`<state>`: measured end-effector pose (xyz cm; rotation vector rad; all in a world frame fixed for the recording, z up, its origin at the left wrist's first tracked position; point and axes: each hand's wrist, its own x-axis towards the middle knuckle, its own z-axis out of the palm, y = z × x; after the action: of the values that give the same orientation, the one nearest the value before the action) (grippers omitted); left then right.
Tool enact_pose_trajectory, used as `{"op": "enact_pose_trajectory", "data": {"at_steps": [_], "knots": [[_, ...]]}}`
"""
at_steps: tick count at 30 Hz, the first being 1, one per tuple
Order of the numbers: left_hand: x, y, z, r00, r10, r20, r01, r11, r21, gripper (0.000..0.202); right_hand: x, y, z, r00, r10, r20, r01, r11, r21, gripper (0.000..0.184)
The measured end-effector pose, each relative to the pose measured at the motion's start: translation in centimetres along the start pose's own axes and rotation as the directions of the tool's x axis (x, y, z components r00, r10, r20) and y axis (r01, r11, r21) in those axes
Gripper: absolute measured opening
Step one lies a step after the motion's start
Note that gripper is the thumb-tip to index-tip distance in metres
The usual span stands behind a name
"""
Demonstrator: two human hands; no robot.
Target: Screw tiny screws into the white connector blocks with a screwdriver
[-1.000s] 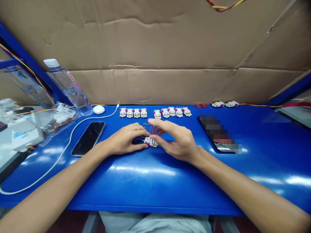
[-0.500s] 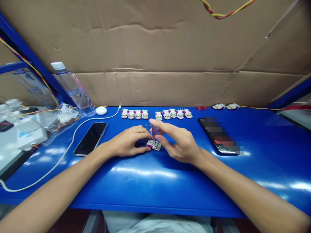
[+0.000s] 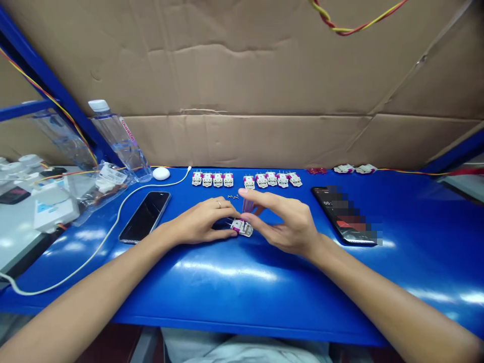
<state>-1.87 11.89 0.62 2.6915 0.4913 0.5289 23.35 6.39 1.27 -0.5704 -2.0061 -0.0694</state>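
A white-and-magenta connector module (image 3: 242, 228) lies on the counter (image 3: 242, 287) between the hands. The left hand (image 3: 198, 222) curves over a dark object (image 3: 221, 226) just beside the module, though whether it grips it is hard to tell. The right hand (image 3: 283, 222) stands half-open, fingers arched above a translucent purple piece (image 3: 248, 205).

Beyond them, nine matching modules (image 3: 245, 179) stand in a row, four and then five, with tiny screws (image 3: 233, 196) just in front. Two more modules (image 3: 354, 169) sit farther right. Two smartphones (image 3: 144, 217) flank the hands, and a tilted clear bottle (image 3: 121, 143) and a plastic bag (image 3: 108, 185) of parts sit left, all on blue, before a cardboard wall (image 3: 242, 70).
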Motion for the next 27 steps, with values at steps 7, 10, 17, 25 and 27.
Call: {"op": "enact_pose_trajectory", "data": {"at_steps": [7,10,17,25,27], "knots": [[-0.07,-0.02,0.06,1.0,0.012,-0.012,-0.012,1.0,0.004,0.026,-0.03,-0.36,-0.48,0.999,-0.027,-0.023,0.025,0.997,-0.071,0.056],[-0.06,0.15,-0.05,1.0,0.014,-0.016,-0.014,1.0,0.0,0.027,-0.13,-0.32,-0.38,0.999,-0.042,0.031,0.043,0.999,-0.023,0.059],[-0.14,0.26,-0.24,1.0,0.009,0.0,-0.009,1.0,0.008,0.027,-0.31,-0.39,-0.01,0.998,-0.047,0.051,0.047,0.999,0.017,0.064],[-0.1,-0.03,-0.22,1.0,0.013,0.014,-0.014,1.0,0.013,0.026,-0.51,-0.1,-0.19,0.998,0.033,0.044,-0.032,0.999,-0.028,0.053],[-0.02,-0.08,-0.15,1.0,0.005,-0.004,-0.005,1.0,0.009,0.027,-0.36,-0.09,-0.31,0.999,0.003,0.032,-0.003,1.0,-0.009,0.053]]}}
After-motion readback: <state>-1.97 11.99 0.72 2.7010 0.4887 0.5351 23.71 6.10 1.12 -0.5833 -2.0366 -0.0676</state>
